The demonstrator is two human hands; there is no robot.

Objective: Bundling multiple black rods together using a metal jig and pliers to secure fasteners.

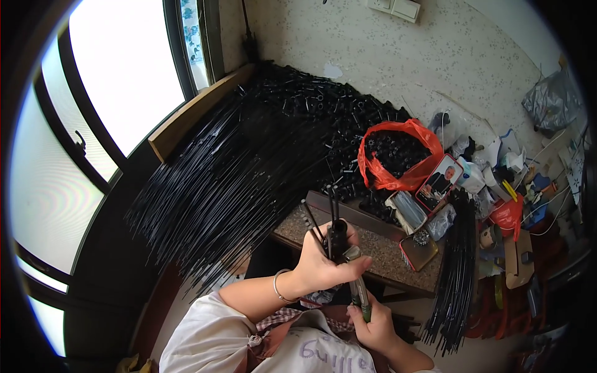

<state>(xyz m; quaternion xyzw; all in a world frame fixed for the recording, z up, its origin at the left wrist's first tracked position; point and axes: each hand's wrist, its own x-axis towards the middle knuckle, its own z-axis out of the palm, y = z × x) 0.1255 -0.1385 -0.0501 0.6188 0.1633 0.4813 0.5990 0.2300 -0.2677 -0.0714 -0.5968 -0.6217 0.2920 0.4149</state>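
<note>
My left hand [322, 264] is wrapped round a black tubular piece [337, 239] with several thin black rods [334, 198] sticking up and out of it. In my right hand [375, 327] are the green handles of a pair of pliers [360, 297]. The metal head of the pliers reaches up beside the tubular piece, close to my left thumb. Whether the jaws grip anything I cannot make out. Both hands are in front of my chest, near the speckled tabletop edge [379, 252].
A large heap of long thin black rods [211, 180] covers the left side, with short black tubular parts [305, 93] behind. A red plastic bag [418, 179] holds small black parts. Right of it are a phone [439, 181], a small tray [418, 250] and another rod bundle [453, 273].
</note>
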